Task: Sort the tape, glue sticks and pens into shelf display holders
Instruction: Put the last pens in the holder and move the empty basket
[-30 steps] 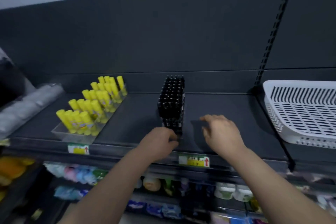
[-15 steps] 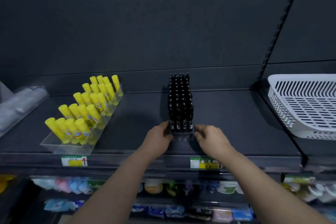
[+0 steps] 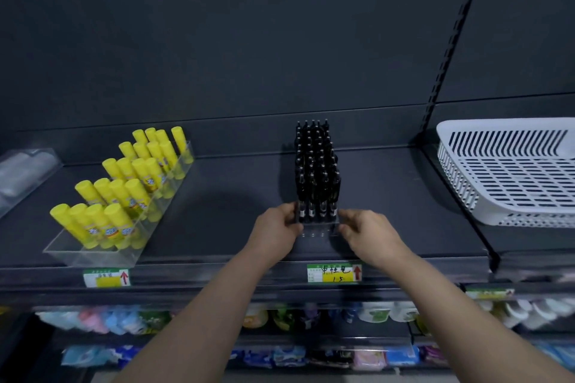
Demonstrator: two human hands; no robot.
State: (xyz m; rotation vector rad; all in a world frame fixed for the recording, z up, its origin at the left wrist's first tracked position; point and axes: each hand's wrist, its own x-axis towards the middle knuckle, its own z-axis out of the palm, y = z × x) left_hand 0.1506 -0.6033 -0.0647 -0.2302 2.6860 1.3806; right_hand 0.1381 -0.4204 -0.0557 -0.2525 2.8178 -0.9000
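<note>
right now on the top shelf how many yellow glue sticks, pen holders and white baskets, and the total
yellow glue sticks: 20
pen holder: 1
white basket: 1
total: 22

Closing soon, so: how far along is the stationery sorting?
Done: glue sticks stand in their clear tray, pens fill the pen holder. In hand: left hand and right hand grip that holder's front corners on the shelf, likely aligning it. Left: the pale rolls far left are too blurred to judge.
</note>
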